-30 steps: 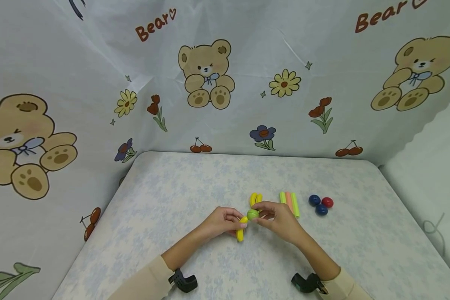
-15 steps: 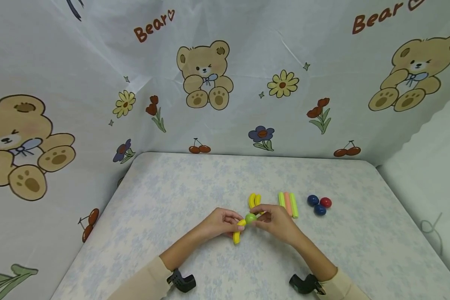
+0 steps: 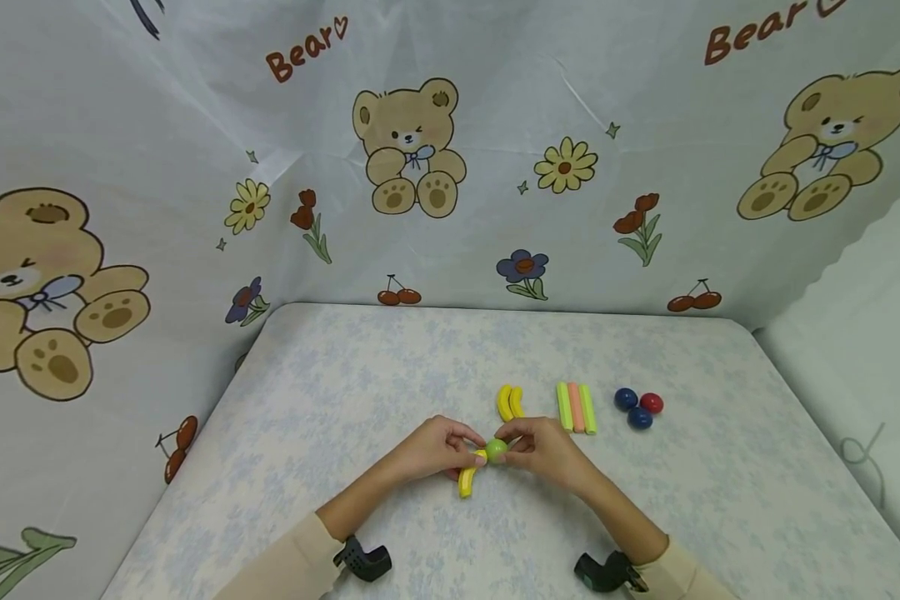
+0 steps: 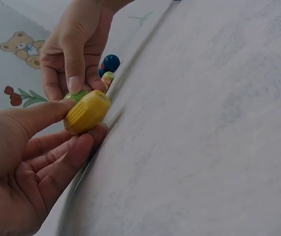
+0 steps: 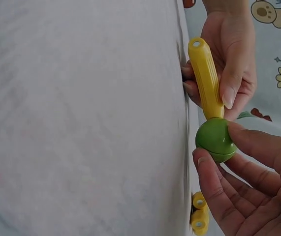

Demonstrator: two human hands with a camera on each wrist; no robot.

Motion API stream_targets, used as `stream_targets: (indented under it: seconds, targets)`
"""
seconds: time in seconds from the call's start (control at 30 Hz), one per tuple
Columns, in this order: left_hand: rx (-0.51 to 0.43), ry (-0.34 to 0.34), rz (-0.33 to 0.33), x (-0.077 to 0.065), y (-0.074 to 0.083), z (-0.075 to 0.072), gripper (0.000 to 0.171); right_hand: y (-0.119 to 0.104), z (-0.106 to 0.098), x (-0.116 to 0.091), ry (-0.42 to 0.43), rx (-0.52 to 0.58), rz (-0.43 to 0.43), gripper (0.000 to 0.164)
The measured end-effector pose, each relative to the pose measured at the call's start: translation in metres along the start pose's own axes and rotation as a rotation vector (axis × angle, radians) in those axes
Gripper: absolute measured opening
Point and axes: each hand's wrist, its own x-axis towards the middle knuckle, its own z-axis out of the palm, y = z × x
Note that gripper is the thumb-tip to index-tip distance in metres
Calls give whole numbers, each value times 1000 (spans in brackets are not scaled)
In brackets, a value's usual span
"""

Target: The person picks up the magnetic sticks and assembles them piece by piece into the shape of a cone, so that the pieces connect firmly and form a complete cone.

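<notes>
My left hand [image 3: 437, 448] pinches a yellow curved magnetic stick [image 3: 466, 483] between thumb and fingers, low over the middle of the table. Opposite it, my right hand [image 3: 543, 452] holds a green ball [image 3: 497, 451] by thumb and fingertips. In the right wrist view the ball [image 5: 215, 139] touches one end of the yellow stick [image 5: 205, 76], and a small metal disc shows on the stick's other end. From the left wrist side, the stick [image 4: 87, 112] hides much of the ball.
Behind my hands lie two yellow curved sticks [image 3: 504, 402] side by side. To their right are straight green and pink sticks [image 3: 576, 407] in a row. Farther right, two blue balls [image 3: 626, 399] and a red ball [image 3: 652, 403] sit together. A bear-print cloth [image 3: 420, 250] hangs behind the table.
Both hands have shifted slightly toward the body and left with the yellow stick and green ball. The stick tilts more, and more of the two yellow sticks behind shows.
</notes>
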Motion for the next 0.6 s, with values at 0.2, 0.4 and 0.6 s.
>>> stream_targets:
  seconds: [0.2, 0.4, 0.6]
  targets:
    - [119, -23, 61, -1, 1, -3, 26, 0, 5, 1, 3, -20, -2, 22]
    - [158, -49, 85, -1, -2, -3, 29, 2, 6, 1, 6, -28, -11, 23]
    - [144, -58, 97, 1, -6, -5, 36, 2, 5, 0, -5, -5, -14, 22]
